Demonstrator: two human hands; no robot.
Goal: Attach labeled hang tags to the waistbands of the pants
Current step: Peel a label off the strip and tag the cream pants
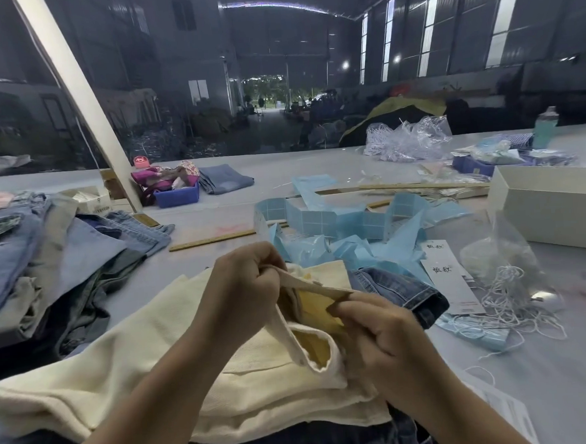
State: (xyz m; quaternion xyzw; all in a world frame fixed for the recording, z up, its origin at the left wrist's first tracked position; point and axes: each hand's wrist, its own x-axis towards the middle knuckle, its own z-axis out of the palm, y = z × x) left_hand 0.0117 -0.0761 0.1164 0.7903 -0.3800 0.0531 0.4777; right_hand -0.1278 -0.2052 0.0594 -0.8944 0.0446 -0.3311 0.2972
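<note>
Two hands pinch the cream pants' waistband, stretched taut above the folded cream pants: left hand left of it, right hand right. Soft, limp cloth; the firm band edge looks best to grip.

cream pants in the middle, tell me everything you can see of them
The cream pants are a thick woven cotton-like fabric, off-white, lying folded on top of dark denim at the near edge of the table. The waistband is lifted and stretched between both hands: the left hand grips one end and the right hand pinches the other. The opened top shows a yellowish lining inside. No hang tag is visible on them yet.
</note>
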